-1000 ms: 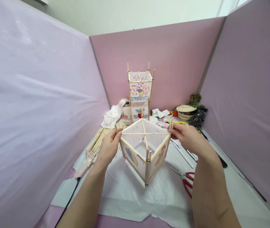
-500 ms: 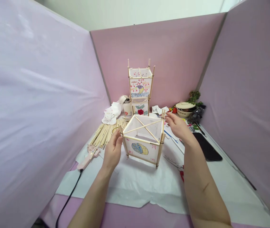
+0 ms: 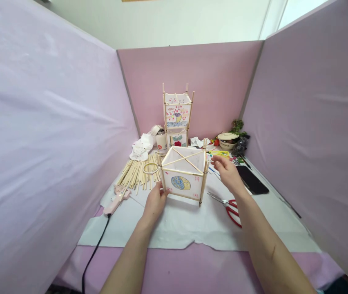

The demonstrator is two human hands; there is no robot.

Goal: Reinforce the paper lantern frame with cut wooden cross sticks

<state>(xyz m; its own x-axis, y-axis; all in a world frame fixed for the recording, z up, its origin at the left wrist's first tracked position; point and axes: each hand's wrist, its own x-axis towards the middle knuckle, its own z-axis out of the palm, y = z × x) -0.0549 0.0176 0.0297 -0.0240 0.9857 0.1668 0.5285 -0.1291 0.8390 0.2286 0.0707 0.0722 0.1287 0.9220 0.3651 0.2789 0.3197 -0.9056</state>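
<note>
A square lantern frame (image 3: 180, 184) of thin wooden sticks, with white panels and a blue-and-yellow round drawing on its front, is a little tilted in front of me. Two crossed sticks span its top. My left hand (image 3: 155, 200) grips its lower left corner; some fingertips are hidden behind the frame. Off the right side of the lantern, my right hand (image 3: 227, 173) hovers with loosely bent fingers and nothing visible in it. Red-handled scissors (image 3: 227, 204) lie below that hand, partly covered by my right forearm.
Behind stands a taller two-tier lantern (image 3: 177, 116). Wooden sticks (image 3: 134, 173), a ring (image 3: 151, 168) and a pink glue gun (image 3: 117, 200) with a black cord lie left. Toward the right are a black phone (image 3: 253, 179) and a lidded bowl (image 3: 227, 143). Fabric walls enclose the table.
My left hand has slid down from the lantern's upper left corner to its lower left. My right hand has come away from the upper right post. The view has shifted, showing more of the scissors.
</note>
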